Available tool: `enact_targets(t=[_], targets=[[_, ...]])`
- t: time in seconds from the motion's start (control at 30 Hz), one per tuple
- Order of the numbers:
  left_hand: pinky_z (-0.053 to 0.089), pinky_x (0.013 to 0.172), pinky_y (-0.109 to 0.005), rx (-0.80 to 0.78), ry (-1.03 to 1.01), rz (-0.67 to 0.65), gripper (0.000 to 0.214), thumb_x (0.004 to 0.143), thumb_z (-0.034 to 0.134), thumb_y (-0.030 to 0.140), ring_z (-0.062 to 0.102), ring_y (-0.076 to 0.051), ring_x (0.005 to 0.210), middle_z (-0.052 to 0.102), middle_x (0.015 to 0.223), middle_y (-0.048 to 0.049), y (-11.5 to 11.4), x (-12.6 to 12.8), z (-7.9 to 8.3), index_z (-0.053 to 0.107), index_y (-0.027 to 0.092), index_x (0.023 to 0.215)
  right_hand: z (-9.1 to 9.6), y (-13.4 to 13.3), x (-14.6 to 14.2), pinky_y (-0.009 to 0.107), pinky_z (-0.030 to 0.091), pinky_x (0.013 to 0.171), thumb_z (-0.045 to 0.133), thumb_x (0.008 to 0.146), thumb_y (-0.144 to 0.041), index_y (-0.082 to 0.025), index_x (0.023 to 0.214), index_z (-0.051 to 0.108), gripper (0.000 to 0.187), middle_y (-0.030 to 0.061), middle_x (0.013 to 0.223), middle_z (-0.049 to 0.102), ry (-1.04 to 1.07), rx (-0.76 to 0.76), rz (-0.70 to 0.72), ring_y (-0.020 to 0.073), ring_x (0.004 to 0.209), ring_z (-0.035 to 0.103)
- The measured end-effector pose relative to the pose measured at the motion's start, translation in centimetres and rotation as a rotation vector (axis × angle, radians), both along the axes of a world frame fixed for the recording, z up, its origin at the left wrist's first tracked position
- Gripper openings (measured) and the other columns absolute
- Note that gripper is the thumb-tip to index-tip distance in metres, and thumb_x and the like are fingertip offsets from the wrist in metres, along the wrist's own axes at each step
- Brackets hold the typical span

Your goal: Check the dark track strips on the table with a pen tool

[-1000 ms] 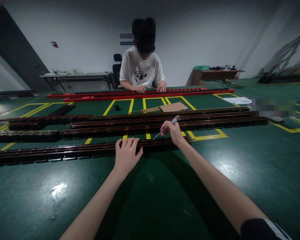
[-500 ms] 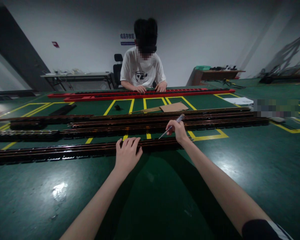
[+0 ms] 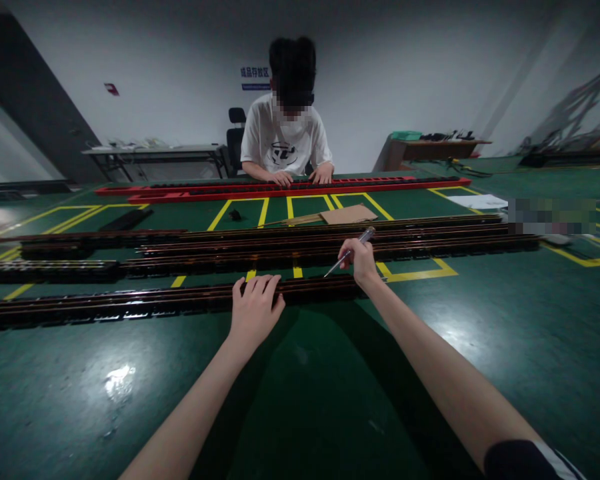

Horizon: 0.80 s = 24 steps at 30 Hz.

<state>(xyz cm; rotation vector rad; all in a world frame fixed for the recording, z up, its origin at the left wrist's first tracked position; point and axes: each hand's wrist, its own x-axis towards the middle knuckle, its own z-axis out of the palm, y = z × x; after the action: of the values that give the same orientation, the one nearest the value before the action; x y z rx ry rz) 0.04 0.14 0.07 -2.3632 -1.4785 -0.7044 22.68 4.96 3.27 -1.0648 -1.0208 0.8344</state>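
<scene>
A long dark strip (image 3: 145, 303) with copper-coloured lines along it lies crosswise on the green table in front of me. My left hand (image 3: 255, 307) rests on this strip near its right part, fingers spread over the top and thumb on the near side. In my right hand (image 3: 361, 261) is a slim screwdriver (image 3: 348, 252) with a clear handle, held slantwise like a pen. Its thin shaft points down to the left, and the tip is at the strip's far edge; whether it touches cannot be seen.
More dark strips (image 3: 330, 241) lie just beyond, with a piece of brown cardboard (image 3: 350, 214) behind them. Across the table a person in a white shirt (image 3: 286, 140) has both hands at long red trays (image 3: 190, 195). Yellow tape (image 3: 420, 273) marks the tabletop.
My right hand and the screwdriver have shifted slightly to the right along the strip. My left hand stays in the same place.
</scene>
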Motion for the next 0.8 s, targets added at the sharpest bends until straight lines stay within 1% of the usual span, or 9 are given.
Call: enact_targets(t=[0.2, 0.47, 0.63, 0.8], targets=[[0.03, 0.099, -0.049, -0.006, 0.01, 0.004, 0.033, 0.087, 0.041, 0.027, 0.055, -0.026, 0.105, 0.065, 0.11, -0.0098, -0.07, 0.01, 0.05, 0.058, 0.018, 0.115, -0.18, 0.17, 0.21, 0.02, 0.03, 0.031, 0.047, 0.06, -0.028, -0.017, 0.04, 0.054, 0.024, -0.0007, 0.032, 0.046, -0.004, 0.009, 0.059, 0.0095, 0.029, 0.042], [0.029, 0.099, -0.049, 0.007, 0.001, -0.001, 0.034, 0.087, 0.039, 0.023, 0.055, -0.026, 0.106, 0.065, 0.11, -0.0099, -0.14, 0.1, 0.06, 0.058, 0.019, 0.115, -0.16, 0.14, -0.02, 0.02, 0.03, 0.032, 0.047, 0.06, -0.028, -0.018, 0.039, 0.054, 0.024, -0.0009, 0.032, 0.046, -0.012, 0.01, 0.065, 0.0095, 0.03, 0.042], [0.029, 0.1, -0.049, -0.009, 0.004, 0.011, 0.036, 0.085, 0.038, 0.019, 0.055, -0.026, 0.106, 0.064, 0.111, -0.0099, -0.2, 0.1, 0.21, 0.058, 0.018, 0.115, -0.06, -0.03, -0.35, 0.02, 0.034, 0.035, 0.051, 0.062, -0.028, -0.017, 0.043, 0.056, 0.023, -0.0018, 0.036, 0.049, -0.028, 0.047, 0.169, 0.0094, 0.032, 0.046], [0.029, 0.099, -0.05, -0.02, 0.025, 0.012, 0.039, 0.085, 0.036, 0.014, 0.055, -0.027, 0.107, 0.064, 0.112, -0.0108, -0.23, 0.08, 0.25, 0.058, 0.015, 0.117, 0.02, -0.13, -0.54, 0.02, 0.038, 0.037, 0.051, 0.065, -0.028, -0.016, 0.047, 0.057, 0.022, -0.0014, 0.04, 0.052, -0.037, 0.031, 0.253, 0.01, 0.035, 0.05]])
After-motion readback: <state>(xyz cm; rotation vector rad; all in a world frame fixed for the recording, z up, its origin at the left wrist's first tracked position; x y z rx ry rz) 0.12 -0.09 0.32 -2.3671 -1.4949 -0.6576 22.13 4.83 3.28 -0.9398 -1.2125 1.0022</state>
